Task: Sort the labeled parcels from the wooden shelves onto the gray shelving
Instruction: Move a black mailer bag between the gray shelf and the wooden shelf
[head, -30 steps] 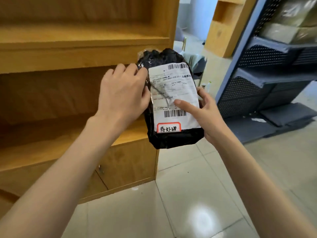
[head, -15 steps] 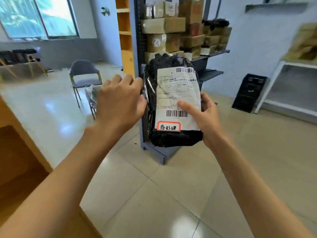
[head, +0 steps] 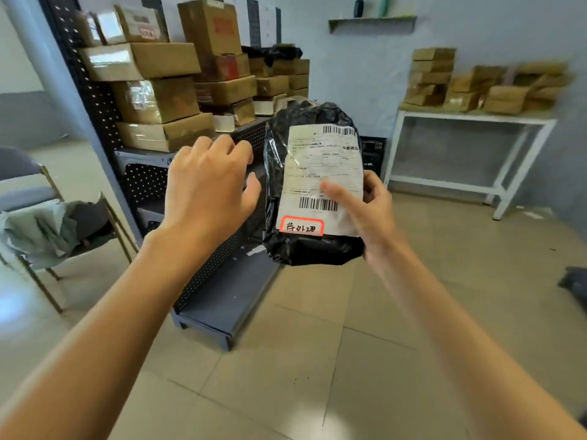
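A black plastic parcel (head: 305, 249) with a white shipping label and a red-framed handwritten tag is held upright in front of me. My right hand (head: 371, 214) grips its right edge, thumb across the label. My left hand (head: 206, 188) hovers just left of the parcel, fingers loosely spread, not touching it. Behind them stands the gray perforated shelving (head: 219, 293), its upper shelf stacked with brown cardboard boxes (head: 155, 96); its lower shelves look bare.
A chair (head: 31, 198) draped with cloth stands at the left. A white table (head: 476, 122) with several brown boxes is against the right wall. A black crate (head: 373, 154) sits behind the parcel. Open tiled floor lies in front.
The view has swung from the wooden shelves to the gray shelving. My left hand has let go of the parcel and drawn slightly left; my right hand still holds it.
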`<state>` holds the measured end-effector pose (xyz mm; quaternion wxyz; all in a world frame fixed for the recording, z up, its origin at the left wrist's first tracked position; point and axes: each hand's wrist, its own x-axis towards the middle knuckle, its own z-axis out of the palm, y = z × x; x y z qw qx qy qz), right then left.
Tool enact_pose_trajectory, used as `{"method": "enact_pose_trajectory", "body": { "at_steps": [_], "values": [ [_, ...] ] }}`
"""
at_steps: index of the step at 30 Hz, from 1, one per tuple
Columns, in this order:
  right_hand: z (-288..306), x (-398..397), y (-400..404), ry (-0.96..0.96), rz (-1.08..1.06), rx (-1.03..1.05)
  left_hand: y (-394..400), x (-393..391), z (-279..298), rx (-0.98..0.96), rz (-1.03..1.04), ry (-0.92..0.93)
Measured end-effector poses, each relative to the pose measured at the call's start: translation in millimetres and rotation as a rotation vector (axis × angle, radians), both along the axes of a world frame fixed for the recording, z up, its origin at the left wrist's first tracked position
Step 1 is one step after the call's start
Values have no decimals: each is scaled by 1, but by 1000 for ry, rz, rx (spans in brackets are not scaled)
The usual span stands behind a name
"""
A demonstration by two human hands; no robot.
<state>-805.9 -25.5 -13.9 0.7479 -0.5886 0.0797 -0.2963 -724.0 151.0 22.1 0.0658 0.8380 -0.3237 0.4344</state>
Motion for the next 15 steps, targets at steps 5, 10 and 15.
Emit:
{"method": "enact_pose_trajectory", "body": {
  "at_steps": [5,10,15],
  "values": [
    [-10,52,-59,-18,-76,1,-66,66,-6,-4,-73,-15],
    [-10,128,-124,-8,-159,-9,-139,153,-7,-24,-154,-15],
    [8,210,-195,-14,-278,-37,-219,248,10,-28,-238,-57]
  ]
}}
